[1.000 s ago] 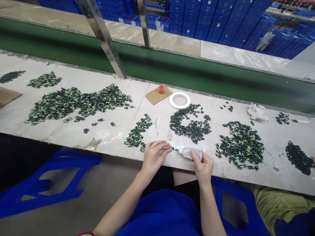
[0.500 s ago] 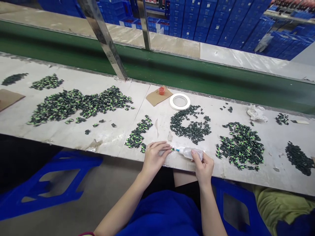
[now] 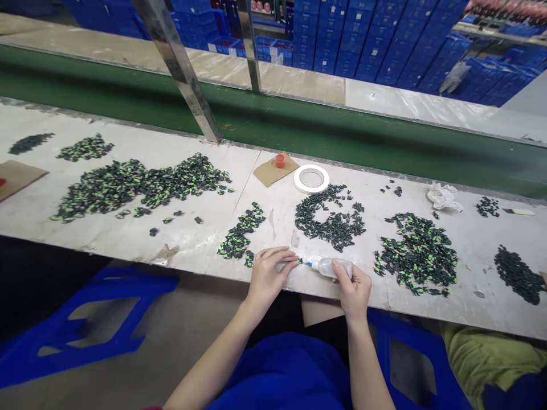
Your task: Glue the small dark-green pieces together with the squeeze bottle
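My left hand [image 3: 273,269] is closed in a pinch on a small black-and-green piece [image 3: 299,261] just above the table. My right hand [image 3: 354,285] grips a translucent squeeze bottle [image 3: 327,266], tipped sideways, its blue nozzle [image 3: 308,263] at or almost against the piece; I cannot tell whether they touch. Left of my left hand lies a small heap of black-and-green pieces [image 3: 234,242]. Plain dark pieces [image 3: 331,228] form a curved pile beyond the bottle. To the right of my right hand spreads a larger black-and-green pile [image 3: 421,256].
A white tape roll [image 3: 311,179] and a cardboard piece [image 3: 267,173] bearing a small red cup [image 3: 280,161] lie at the back. More pieces [image 3: 141,182] cover the left side. Crumpled paper [image 3: 444,197] sits at right. A metal post [image 3: 188,80] rises behind the table.
The camera view has shifted slightly. Both hands keep the same hold, with the nozzle still at the small piece.
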Demonstrator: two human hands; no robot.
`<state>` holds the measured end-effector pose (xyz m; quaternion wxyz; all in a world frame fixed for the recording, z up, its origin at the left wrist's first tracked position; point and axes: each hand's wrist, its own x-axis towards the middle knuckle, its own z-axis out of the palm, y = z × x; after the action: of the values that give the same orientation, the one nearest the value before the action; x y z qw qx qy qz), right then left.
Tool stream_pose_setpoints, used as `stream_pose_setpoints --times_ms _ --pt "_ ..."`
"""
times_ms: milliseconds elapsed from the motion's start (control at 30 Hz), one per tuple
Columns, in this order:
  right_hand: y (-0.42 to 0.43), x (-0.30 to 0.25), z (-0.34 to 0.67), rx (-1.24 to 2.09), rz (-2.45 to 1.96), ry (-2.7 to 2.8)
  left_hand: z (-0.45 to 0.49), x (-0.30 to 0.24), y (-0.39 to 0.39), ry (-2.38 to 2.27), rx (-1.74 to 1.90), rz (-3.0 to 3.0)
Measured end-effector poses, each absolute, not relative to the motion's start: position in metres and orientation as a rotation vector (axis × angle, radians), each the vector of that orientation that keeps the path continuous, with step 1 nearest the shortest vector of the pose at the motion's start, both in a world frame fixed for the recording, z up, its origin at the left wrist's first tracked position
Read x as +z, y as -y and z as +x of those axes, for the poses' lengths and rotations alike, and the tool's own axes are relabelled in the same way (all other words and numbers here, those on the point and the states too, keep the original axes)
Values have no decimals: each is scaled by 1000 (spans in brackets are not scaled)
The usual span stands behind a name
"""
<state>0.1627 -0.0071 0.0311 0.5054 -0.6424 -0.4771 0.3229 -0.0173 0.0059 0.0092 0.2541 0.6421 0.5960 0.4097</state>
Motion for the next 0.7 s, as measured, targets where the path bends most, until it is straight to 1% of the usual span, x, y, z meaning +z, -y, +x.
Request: stream_pose_setpoints --times_ms 167,333,433,567,700 --pt "9 23 168 792 -1518 1097 -19 8 -6 -1619 1089 1758" --pt "11 14 176 734 -1305 911 -20 8 -10 -1607 1019 1836" --pt "8 20 170 785 -1262 952 -19 6 -10 -1611 996 1919" --pt "-3 29 146 878 -1252 1089 -27 5 -5 -1618 1102 1972" --pt "-16 25 120 930 -1365 1275 -50 8 4 -1772 1257 1840"
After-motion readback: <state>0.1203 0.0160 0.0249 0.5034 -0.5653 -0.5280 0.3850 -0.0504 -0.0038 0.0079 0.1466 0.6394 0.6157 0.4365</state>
